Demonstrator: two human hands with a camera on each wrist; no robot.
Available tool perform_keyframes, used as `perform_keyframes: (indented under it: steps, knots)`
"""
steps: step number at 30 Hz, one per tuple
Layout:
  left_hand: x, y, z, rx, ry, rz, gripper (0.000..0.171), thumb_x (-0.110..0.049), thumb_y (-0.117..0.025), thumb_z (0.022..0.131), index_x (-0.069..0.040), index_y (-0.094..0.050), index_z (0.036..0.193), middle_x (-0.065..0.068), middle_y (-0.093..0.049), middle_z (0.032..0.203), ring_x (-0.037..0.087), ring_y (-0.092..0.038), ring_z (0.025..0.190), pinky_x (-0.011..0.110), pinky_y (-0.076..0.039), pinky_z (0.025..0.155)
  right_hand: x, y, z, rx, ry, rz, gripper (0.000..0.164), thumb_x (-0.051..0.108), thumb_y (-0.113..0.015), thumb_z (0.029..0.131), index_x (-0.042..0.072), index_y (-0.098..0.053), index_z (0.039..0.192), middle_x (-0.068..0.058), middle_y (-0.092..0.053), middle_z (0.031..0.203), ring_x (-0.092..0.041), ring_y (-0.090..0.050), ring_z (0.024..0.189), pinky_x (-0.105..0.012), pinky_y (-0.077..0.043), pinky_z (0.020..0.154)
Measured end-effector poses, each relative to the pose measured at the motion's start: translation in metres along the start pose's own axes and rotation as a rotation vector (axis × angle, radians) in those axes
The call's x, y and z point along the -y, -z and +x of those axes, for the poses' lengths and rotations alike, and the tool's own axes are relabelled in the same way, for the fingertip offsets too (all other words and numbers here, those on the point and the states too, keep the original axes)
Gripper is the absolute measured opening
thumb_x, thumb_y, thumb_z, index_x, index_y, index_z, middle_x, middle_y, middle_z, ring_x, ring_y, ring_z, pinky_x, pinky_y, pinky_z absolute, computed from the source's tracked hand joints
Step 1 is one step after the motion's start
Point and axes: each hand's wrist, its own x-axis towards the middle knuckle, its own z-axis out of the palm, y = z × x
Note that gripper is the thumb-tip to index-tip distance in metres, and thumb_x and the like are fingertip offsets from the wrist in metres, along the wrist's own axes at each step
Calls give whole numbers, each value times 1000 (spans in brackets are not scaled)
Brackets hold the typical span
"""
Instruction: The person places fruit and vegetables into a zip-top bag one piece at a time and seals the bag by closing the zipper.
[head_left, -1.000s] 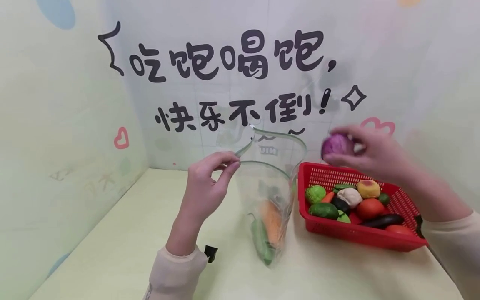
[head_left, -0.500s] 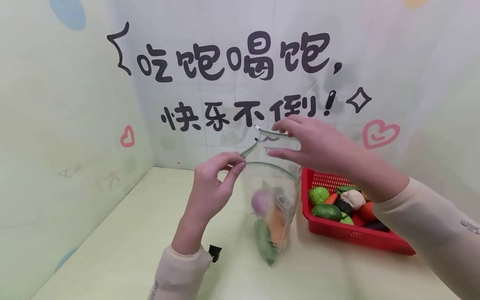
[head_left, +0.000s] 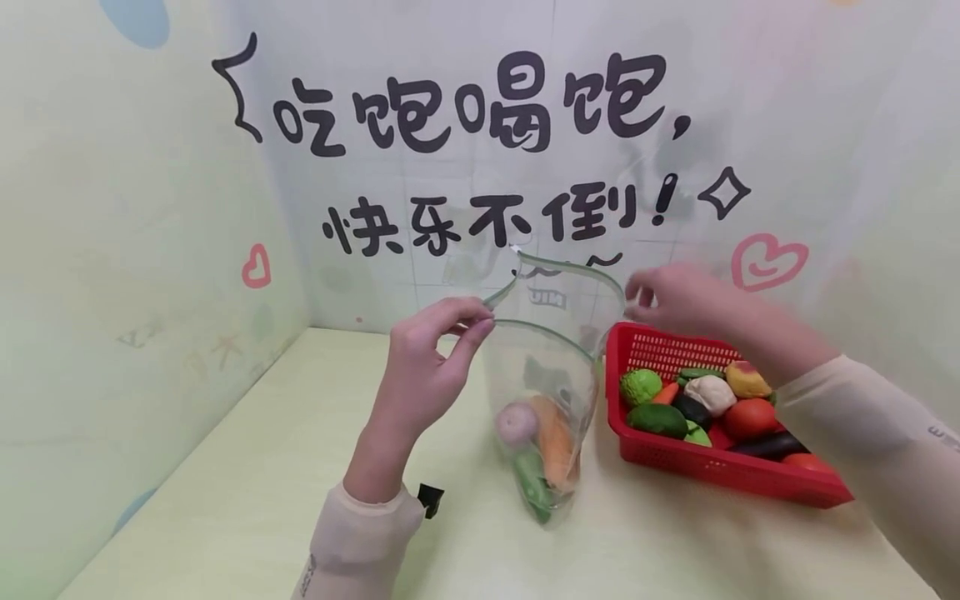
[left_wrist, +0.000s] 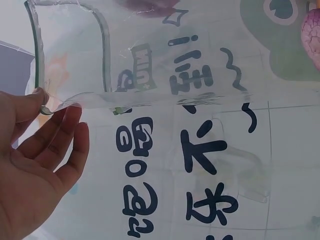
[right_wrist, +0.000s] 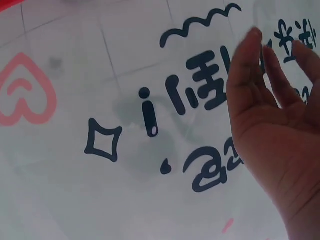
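Observation:
A clear zip bag (head_left: pixel 525 350) with green seams stands upright, its mouth held wide. My left hand (head_left: pixel 435 358) pinches the left edge of the mouth between thumb and fingers, as the left wrist view also shows (left_wrist: pixel 45 150). Inside the bag's bottom lie a round purple vegetable (head_left: pixel 517 425), an orange carrot-like piece (head_left: pixel 556 442) and a long green vegetable (head_left: pixel 534 483). My right hand (head_left: pixel 690 302) is at the bag's right rim, above the basket's back left side. In the right wrist view its fingers are loosely bent and hold nothing.
To the right of the bag, a red plastic basket (head_left: pixel 720 479) holds a green avocado-like piece (head_left: pixel 657 421), a tomato (head_left: pixel 750 418), an eggplant (head_left: pixel 772 446) and several others. A small black clip-like piece (head_left: pixel 430 500) shows beside the left sleeve. A printed wall (head_left: pixel 465 50) stands behind the table.
The right hand brought the purple vegetable from above the basket to the bag's mouth and let it go. It then moved back right. The left hand kept its pinch.

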Motion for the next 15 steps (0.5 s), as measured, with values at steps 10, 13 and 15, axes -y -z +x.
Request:
perform_keyframes:
  steps: [10,13,15]
  knots:
    - [1,0,1,4,0,-3,6,-1,-68,87,-3,-69,93,2,-68,89,8,-63,80,23,-55,72,-7,-59,-17,618,-300,197,70,43,-85,64,17,-62,124,-7,-60,106,-24,-60,82,-37,-60,61]
    - [2,1,1,0,-4,-4,6,-1,-68,87,-3,-68,93,2,-68,88,8,-63,80,23,-55,72,-8,-73,-20,630,-335,172,71,50,-84,60,19,-62,119,-7,-61,100,-25,-62,75,-37,-59,58]
    - [2,2,2,0,-10,-3,6,-2,-68,87,-3,-68,93,2,-68,89,8,-63,80,23,-55,72,-9,-82,-20,633,-353,166,63,51,-83,62,19,-62,112,-6,-61,95,-25,-62,72,-36,-59,56]
